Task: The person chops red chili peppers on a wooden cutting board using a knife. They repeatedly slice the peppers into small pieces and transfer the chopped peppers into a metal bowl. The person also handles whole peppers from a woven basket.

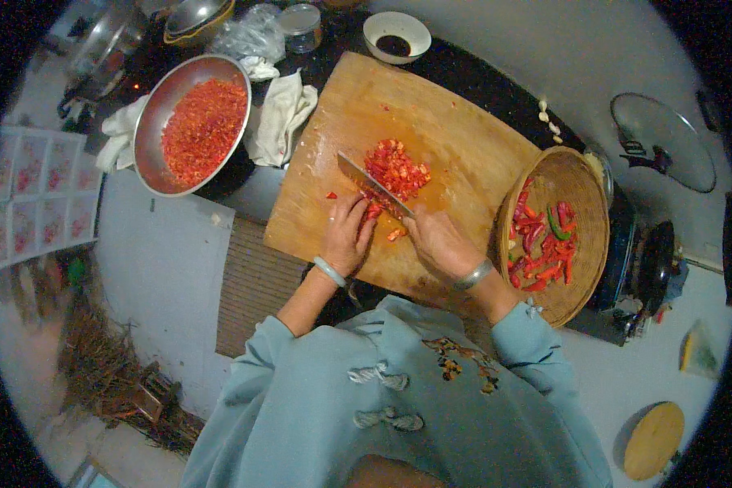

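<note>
My right hand (434, 239) grips the handle of a wide-bladed kitchen knife (375, 185). The blade slants across a wooden cutting board (463, 146), its tip towards the upper left. Just beyond it lies a heap of chopped red chili (396, 168). My left hand (344, 235) presses red chili pieces (373, 210) to the board on the near side of the blade. Its fingertips are close to the steel and partly hide the pieces. A few chili bits (396, 234) lie near my right knuckles.
A wicker basket (595, 244) of whole chilies overlaps the board's right side. Left stands a metal bowl (149, 143) of chopped chili, beside white cloths (279, 119). Behind the board are a bowl of dark liquid (372, 27) and garlic cloves (546, 116). A glass lid (671, 143) appears at right.
</note>
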The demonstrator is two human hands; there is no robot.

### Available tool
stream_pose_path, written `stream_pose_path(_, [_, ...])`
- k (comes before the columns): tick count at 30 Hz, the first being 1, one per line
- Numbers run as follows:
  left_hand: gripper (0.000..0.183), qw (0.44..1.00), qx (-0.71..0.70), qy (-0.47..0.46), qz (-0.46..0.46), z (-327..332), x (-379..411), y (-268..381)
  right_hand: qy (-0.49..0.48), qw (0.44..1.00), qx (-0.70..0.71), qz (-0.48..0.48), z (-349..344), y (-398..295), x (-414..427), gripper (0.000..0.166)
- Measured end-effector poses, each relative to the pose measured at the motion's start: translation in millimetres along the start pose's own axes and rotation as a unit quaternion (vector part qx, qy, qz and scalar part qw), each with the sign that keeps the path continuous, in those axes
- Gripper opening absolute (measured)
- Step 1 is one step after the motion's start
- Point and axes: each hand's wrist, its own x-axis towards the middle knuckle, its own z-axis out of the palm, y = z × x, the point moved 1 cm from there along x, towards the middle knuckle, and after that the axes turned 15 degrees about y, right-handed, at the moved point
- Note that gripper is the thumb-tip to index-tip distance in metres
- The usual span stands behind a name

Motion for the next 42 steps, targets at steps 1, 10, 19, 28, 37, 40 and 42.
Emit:
stream_pose_path(1, [0.033, 1.000, -0.005, 0.005, 0.005, 1, 0, 0, 0.002, 0.999, -0.013, -0.038, -1, 1, -2, 0.029])
stream_pose_path(10, [0.026, 1.000, 0.006, -0.013, -0.003, -1, 3, -3, -0.035, 0.996, -0.011, 0.078, 20, -11, 7, 0.023])
stream_pose_path(19, [0.027, 0.999, 0.009, 0.018, 0.027, 2, 4, 1, -0.047, 0.995, -0.087, 0.019, 35, -11, 3, 0.021])
stream_pose_path(28, [0.027, 0.999, 0.002, 0.033, -0.011, 6, -4, -3, 0.026, 0.993, 0.086, 0.081, 12, -7, 16, 0.028])
stream_pose_path(37, [0.026, 1.000, 0.024, 0.012, 0.007, 8, -10, -6, -0.022, 0.996, -0.010, 0.085, -16, -17, -10, 0.030])
stream_pose_path(40, [0.026, 0.999, 0.037, 0.017, 0.020, 4, -5, -1, -0.047, 0.995, -0.034, 0.076, -11, -13, -11, 0.029])
stream_pose_path(42, [0.026, 0.999, 0.038, 0.012, 0.014, 3, -3, 1, -0.055, 0.996, -0.040, 0.060, -1, -8, -9, 0.028])
